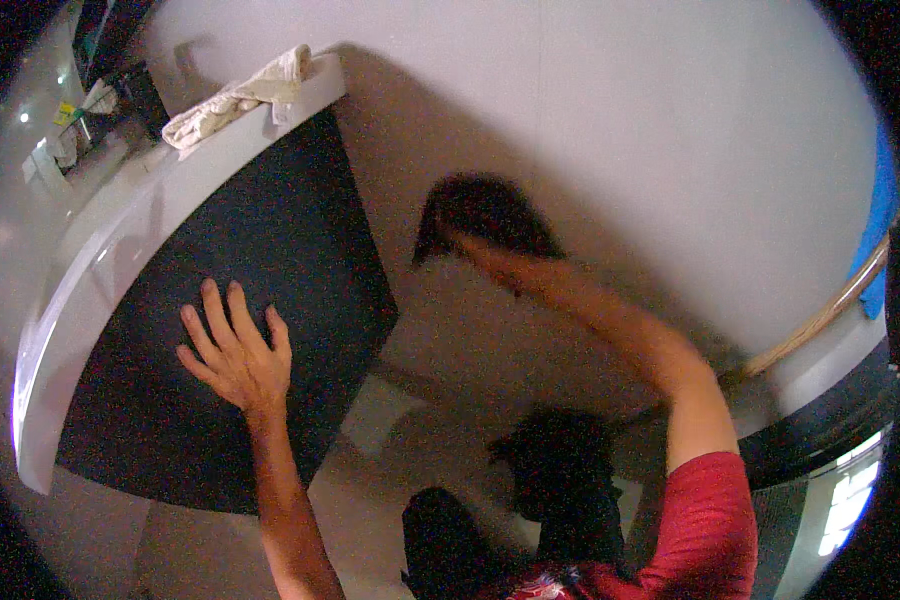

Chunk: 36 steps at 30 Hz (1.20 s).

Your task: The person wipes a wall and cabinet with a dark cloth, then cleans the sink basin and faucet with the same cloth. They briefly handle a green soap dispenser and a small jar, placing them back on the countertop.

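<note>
My left hand [235, 350] lies flat with fingers spread on a dark panel [270, 220] under a curved white rim [120, 235]. My right arm stretches across to the pale wall. At its end my right hand [460, 240] is blurred and dim, against a dark patch [495, 205]. I cannot tell whether this patch is a cloth, another dark thing or an opening, nor whether the fingers grip anything.
On the white rim rests a crumpled off-white cloth [240, 105]. Small items [95, 110] clutter the far left. A brown rail [820, 325] and a blue thing [875, 230] are along the right. Below are my dark-clad legs [570, 500].
</note>
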Available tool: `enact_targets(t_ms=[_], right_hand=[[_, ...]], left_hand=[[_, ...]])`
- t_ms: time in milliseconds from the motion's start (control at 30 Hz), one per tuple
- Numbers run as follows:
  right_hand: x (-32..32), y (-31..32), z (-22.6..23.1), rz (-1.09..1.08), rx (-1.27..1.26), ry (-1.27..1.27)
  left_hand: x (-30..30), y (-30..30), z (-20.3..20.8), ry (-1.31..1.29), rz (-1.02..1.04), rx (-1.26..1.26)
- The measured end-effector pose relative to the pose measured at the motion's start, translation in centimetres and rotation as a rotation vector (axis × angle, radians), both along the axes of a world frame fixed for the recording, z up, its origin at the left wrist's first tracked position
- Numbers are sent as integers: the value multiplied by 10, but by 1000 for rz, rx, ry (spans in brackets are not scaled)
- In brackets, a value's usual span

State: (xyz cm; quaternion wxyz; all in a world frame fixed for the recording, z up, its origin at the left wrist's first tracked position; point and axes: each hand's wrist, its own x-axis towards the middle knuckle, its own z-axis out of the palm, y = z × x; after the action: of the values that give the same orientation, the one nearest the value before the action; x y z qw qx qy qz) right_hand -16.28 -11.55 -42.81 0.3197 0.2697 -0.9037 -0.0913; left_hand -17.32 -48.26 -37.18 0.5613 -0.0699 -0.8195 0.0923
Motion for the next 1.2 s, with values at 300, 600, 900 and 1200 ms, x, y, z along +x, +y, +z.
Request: enact_targets(t_ms=[300,600,900,1200], right_hand=[[10,7,135,-199,-290,817],[-54,8,-74,-128,124,54],[-45,9,-213,-83,189,-385],[-7,35,-244,-74,164,-562]], left_hand=[[-8,9,-9,33,5,38],[-27,37,-8,131,-7,64],[-19,46,-10,195,5,84],[-31,44,-9,114,124,75]])
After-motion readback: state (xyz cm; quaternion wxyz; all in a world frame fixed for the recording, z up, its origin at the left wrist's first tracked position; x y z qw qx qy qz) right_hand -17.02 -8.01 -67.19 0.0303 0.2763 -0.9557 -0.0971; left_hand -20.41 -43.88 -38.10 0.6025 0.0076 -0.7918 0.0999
